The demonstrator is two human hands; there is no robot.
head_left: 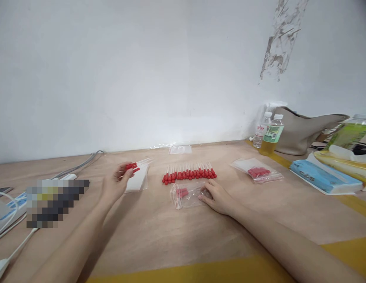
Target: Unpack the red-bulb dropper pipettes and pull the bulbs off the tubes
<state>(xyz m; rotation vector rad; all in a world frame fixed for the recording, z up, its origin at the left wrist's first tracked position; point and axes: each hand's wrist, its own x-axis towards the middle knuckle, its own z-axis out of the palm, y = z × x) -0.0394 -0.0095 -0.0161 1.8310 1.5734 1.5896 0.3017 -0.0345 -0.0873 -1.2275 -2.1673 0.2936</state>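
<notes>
At the left, my left hand is closed on a few droppers with red bulbs, whose thin clear tubes point right over a pile of white-and-clear bags. In the middle of the table lies a clear zip bag with red bulbs inside, near its zip end. The fingers of my right hand rest on the right end of that bag, apparently pinching its film. Just behind it, a row of red-bulbed droppers lies side by side, tubes towards the wall.
To the right lies a filled zip bag on more bags. Beyond are two bottles, a grey bag and a blue tissue pack. Cables and a blurred-out item lie left. Against the wall is a small bag.
</notes>
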